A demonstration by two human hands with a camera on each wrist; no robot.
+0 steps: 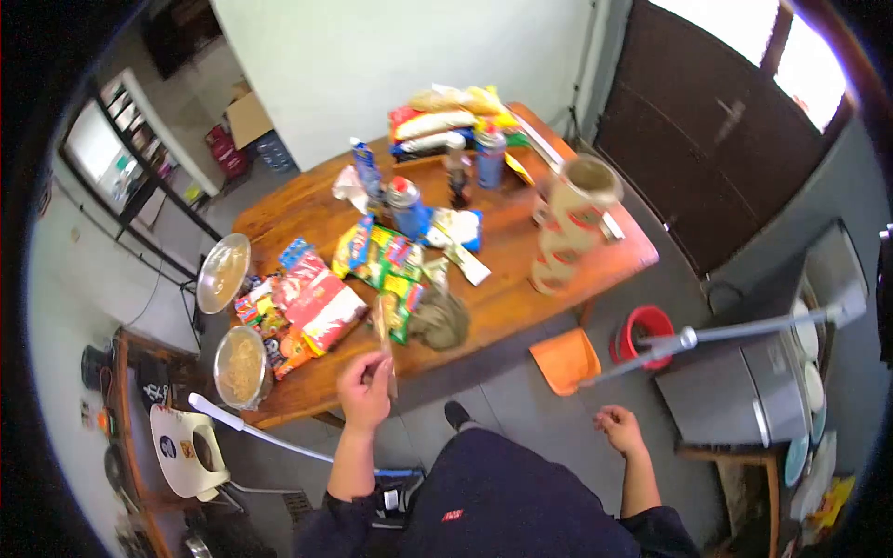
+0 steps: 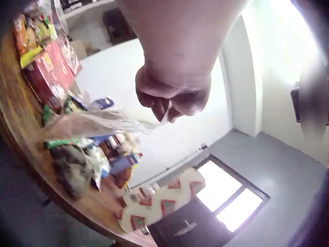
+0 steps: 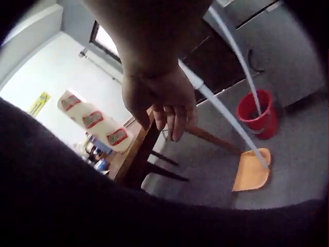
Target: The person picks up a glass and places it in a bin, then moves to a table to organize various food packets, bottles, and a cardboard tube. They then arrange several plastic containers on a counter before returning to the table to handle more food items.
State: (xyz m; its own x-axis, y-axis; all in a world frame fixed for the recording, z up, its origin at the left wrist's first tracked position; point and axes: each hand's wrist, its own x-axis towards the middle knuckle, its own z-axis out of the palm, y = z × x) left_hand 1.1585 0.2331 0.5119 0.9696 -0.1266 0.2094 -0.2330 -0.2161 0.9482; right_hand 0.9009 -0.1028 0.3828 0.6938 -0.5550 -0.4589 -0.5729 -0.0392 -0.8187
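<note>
My left hand [image 1: 365, 391] is raised over the near edge of the wooden table [image 1: 507, 288]. Its fingertips pinch the end of a thin, see-through plastic bag [image 2: 110, 123], which stretches out limp in the left wrist view. Close by on the table lie a crumpled grey-green cloth or bag [image 1: 441, 321], green snack packets [image 1: 395, 260] and a large red-and-white pack [image 1: 321, 302]. My right hand [image 1: 621, 432] hangs over the floor with loosely bent fingers and nothing in it, near the long-handled orange dustpan [image 1: 566, 361].
Two covered bowls, one metal-rimmed [image 1: 224, 272] and one with noodle-like contents [image 1: 244, 365], sit at the table's left. A tall patterned container [image 1: 572, 223] stands at the right. A red bucket [image 1: 644, 333] and a white chair [image 1: 191, 451] are on the floor.
</note>
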